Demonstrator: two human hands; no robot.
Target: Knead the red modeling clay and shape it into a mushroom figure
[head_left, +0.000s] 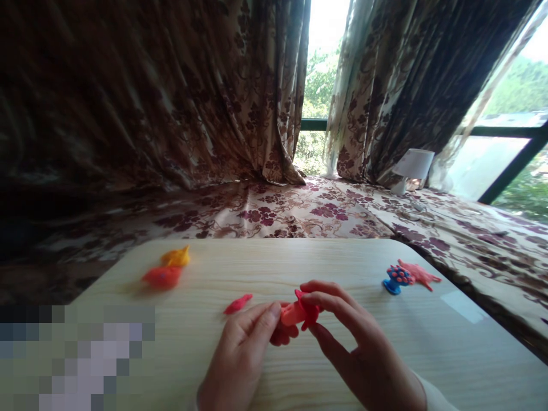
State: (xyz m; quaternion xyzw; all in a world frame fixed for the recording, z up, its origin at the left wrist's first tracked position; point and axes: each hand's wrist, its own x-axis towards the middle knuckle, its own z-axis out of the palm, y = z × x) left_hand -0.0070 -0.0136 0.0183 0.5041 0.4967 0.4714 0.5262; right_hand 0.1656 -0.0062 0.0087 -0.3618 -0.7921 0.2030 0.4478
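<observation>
Presently holds a coral-and-red clay piece (293, 314) above the near middle of a pale table (278, 257). Grasps its coral body with the left hand (246, 348), pinching between thumb and curled fingers. Clasps the flared red end (311, 313) with the right hand (362, 337), fingertips along the upper side and thumb below; cannot tell how firmly. Shows rounded red lobes (285, 335) under the coral body, near the left fingers; cannot tell whether joined to it.

Has a small pinkish-red lump (238, 304) on the table, just beyond the left hand. Shows farther left, toward the far edge, an orange-red figure (161, 278) with a yellow figure (176, 256) right behind, both too blurred for detail. Shows at the right, well apart from the right hand, a blue-footed piece (394, 282) studded with pink beads, upright, partly overlapping a flat pink piece (422, 275).

Past the table, gives onto a flowered cloth (265, 214), a white-shaded lamp (414, 164) at the right, and patterned curtains (257, 114) parted before a bright window (321, 85).
</observation>
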